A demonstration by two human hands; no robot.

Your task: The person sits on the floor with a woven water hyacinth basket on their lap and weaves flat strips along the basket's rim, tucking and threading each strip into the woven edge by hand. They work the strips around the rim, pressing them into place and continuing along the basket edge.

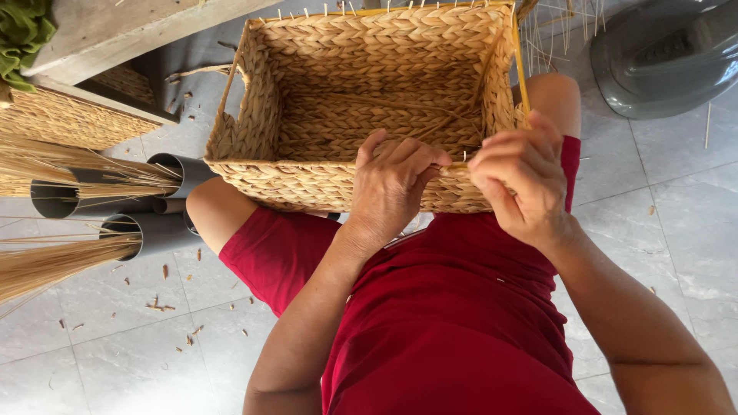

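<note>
Rectangular tan woven-straw basket (361, 100) on person's lap above grey tiled floor (115, 353); left hand (392, 188) fingers closed, pinching near rim; right hand (519, 180) fingers curled tight on rim's right end; grey plastic tubes (165, 200) holding straw bundles by floor's left edge.

Your woven basket (361, 100) is straw-tan throughout, plaited in a herringbone braid, with a bright yellow rim strip along its 3 o'clock edge. Your shirt and shorts (453, 323) are a plain deep red. At 9 o'clock, the pipes (69, 196) are dark grey and hold pale golden reed bundles (54, 265). The floor tiles (115, 353) are light grey with faint marbling. At 1 o'clock, the fan base (661, 58) is grey-green. At 11 o'clock, a cloth (23, 31) shows leafy green.
</note>
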